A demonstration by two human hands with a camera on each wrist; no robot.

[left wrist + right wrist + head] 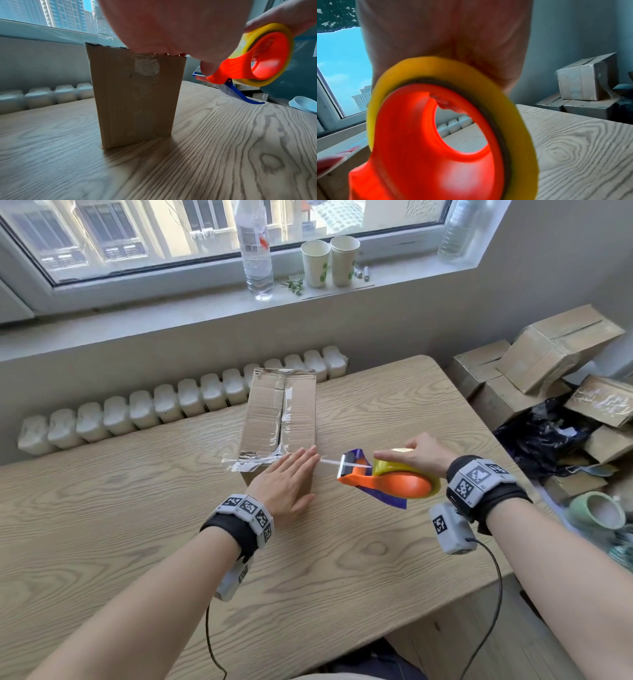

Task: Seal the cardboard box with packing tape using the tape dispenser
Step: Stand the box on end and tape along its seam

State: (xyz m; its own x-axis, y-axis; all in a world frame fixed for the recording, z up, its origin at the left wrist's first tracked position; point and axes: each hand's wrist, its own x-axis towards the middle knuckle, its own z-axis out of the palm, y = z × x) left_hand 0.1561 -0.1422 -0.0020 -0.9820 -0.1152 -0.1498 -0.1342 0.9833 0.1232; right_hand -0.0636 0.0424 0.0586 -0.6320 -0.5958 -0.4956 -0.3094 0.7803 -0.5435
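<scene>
Left hand (286, 479) lies flat on the box (279, 419), right hand (423, 455) grips the dispenser (387, 479); tape seems uncut, so tear next.

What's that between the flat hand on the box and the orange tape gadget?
In the head view, a stretched strip of clear tape spans from the left hand on the cardboard box to the tape dispenser gripped by the right hand.

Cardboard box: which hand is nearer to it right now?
Left. The left hand lies flat on the near end of the cardboard box; the right hand grips the tape dispenser just off the box's right side, apart from it.
</scene>
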